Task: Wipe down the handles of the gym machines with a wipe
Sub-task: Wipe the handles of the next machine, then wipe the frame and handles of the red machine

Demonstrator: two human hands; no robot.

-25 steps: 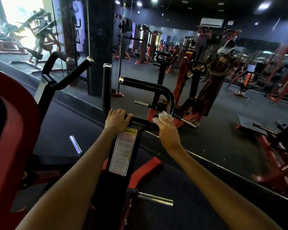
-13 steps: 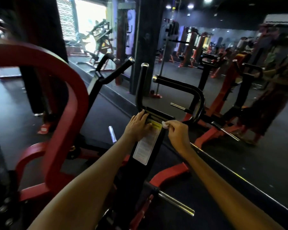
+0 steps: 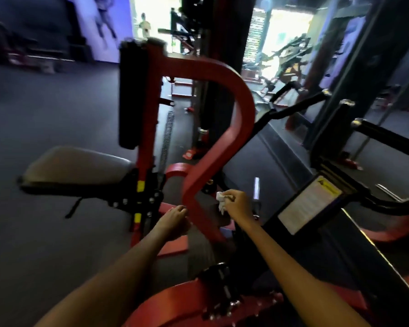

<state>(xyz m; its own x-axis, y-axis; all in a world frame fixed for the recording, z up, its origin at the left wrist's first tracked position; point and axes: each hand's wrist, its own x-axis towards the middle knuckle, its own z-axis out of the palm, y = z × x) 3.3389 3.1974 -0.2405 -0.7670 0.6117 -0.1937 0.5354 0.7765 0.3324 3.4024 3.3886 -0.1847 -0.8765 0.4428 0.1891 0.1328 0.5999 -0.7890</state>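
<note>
My right hand point(image 3: 236, 205) pinches a crumpled white wipe point(image 3: 221, 201) just right of the curved red frame tube point(image 3: 236, 109) of a gym machine. Left of that tube's lower bend hangs my left hand point(image 3: 174, 221), fingers loosely curled and holding nothing. The machine's black handles point(image 3: 298, 109) stand off to the right, away from both hands, near the black arm carrying a white and yellow warning label point(image 3: 309, 204).
A grey seat pad point(image 3: 78, 169) and an upright black back pad point(image 3: 132, 95) stand at the left. A chrome peg point(image 3: 256, 187) sticks up past my right hand. Red frame parts point(image 3: 198, 300) lie below. Mirror and other machines fill the right and back.
The view has swung left. Both hands have left the black labelled arm and dropped to the curved red tube, the right one still carrying the wipe.
</note>
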